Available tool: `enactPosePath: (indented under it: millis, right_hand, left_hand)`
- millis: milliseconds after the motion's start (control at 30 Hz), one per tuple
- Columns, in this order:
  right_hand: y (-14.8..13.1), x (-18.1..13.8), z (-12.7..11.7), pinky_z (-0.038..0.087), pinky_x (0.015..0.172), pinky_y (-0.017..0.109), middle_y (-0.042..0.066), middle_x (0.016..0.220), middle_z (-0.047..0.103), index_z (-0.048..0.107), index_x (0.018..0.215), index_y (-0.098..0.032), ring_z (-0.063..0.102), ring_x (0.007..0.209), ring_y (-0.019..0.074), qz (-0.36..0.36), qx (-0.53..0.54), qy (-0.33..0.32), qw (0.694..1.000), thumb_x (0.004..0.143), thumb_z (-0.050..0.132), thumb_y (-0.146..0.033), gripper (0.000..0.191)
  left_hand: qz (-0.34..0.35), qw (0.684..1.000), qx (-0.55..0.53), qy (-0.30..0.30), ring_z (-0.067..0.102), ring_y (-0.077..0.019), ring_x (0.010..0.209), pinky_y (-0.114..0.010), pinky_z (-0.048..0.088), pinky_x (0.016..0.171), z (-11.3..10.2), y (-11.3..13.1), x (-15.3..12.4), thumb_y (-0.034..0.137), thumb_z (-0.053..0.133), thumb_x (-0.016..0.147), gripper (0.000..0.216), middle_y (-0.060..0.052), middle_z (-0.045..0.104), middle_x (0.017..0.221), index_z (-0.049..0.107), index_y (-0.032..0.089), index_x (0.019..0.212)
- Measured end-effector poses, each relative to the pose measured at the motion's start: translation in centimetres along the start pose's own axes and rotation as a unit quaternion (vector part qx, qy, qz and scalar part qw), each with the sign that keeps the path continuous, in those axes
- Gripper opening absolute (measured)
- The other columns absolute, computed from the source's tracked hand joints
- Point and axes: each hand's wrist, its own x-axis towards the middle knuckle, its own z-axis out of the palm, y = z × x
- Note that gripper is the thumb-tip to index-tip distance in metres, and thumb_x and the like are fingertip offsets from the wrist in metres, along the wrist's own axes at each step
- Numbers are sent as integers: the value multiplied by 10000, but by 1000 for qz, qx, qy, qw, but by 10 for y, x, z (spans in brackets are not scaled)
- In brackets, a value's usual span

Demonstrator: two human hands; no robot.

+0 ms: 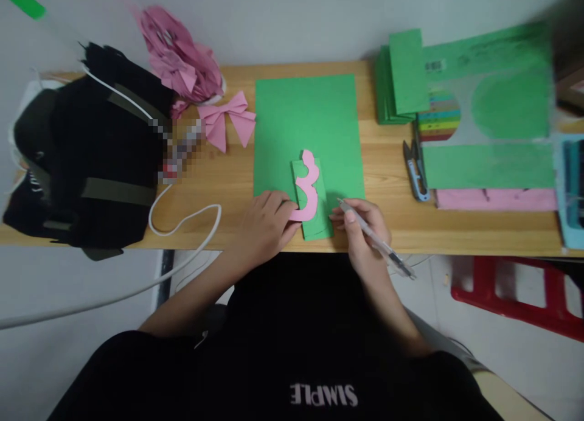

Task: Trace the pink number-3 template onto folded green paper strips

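A curvy pink paper cutout (312,197) lies over a narrow green paper strip (325,217), its upper tip reaching past the strip's top. My left hand (267,226) grips the cutout's lower left end, fingers closed; the fingertips are partly hidden. In my right hand (365,229) is a clear pen (375,241), tip pointing up and left, just right of the strip. A thin curved line shows near the strip's bottom. Beneath everything is a large green paper sheet (305,114) on the wooden table (387,220).
Left stand a black bag (109,147), a pink folded-paper bow (230,120) and a pink paper bundle (182,56). A white cable (196,214) loops off the edge. Right are stacked green strips (404,74), thread snips (416,171), a paper pack (488,165) and a blue basket (570,190).
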Motion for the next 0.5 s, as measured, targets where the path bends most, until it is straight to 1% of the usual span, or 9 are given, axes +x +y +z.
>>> enactPosePath:
  millis: [100,167,267,333,400,467,500]
  right_hand:
    - [-2,2,1,577,627,268,11,872,734,631,1069,-242,705,717,133,0,30,10,999,924,583,-461,267]
    - [-4,5,1,555,556,249,14,836,725,624,1061,-232,695,662,130,10,52,19,998,922,561,-507,314]
    - [-11,7,0,511,474,236,19,762,709,612,1000,-206,670,579,132,42,70,20,996,913,524,-574,389]
    - [-14,8,0,518,492,240,18,755,705,598,961,-203,670,588,134,59,73,-3,996,888,569,-562,367]
    - [-14,9,-1,544,546,259,8,784,702,584,968,-215,676,627,139,58,67,-28,996,829,667,-503,330]
    - [-10,12,-4,551,574,280,-4,786,689,575,994,-229,669,631,146,44,33,-26,998,775,722,-449,344]
    - [-7,15,-8,543,568,285,-7,776,680,573,995,-230,660,618,148,38,9,-10,999,764,721,-436,343]
  left_hand:
    - [9,1000,-27,1,566,-229,886,-346,452,772,-3,-7,3,247,603,936,106,-88,622,954,626,147,908]
    - [6,999,-50,18,575,-213,872,-333,455,766,-7,-9,3,252,605,942,108,-76,627,945,628,149,919]
    - [-3,995,-83,46,583,-203,867,-329,458,762,-13,-1,3,272,593,955,141,-78,638,946,634,138,951]
    - [-3,993,-102,52,583,-202,858,-330,450,759,-14,13,2,281,591,957,148,-70,648,925,648,146,935]
    - [-8,991,-123,46,588,-204,852,-346,447,778,-10,28,3,289,603,951,144,-54,658,899,668,168,908]
    - [-29,986,-156,43,605,-219,894,-377,460,815,-4,39,4,305,630,937,138,-63,671,951,687,182,960]
    - [-46,982,-178,44,611,-235,928,-403,469,843,-1,41,6,355,664,915,192,-74,673,984,693,186,1001]
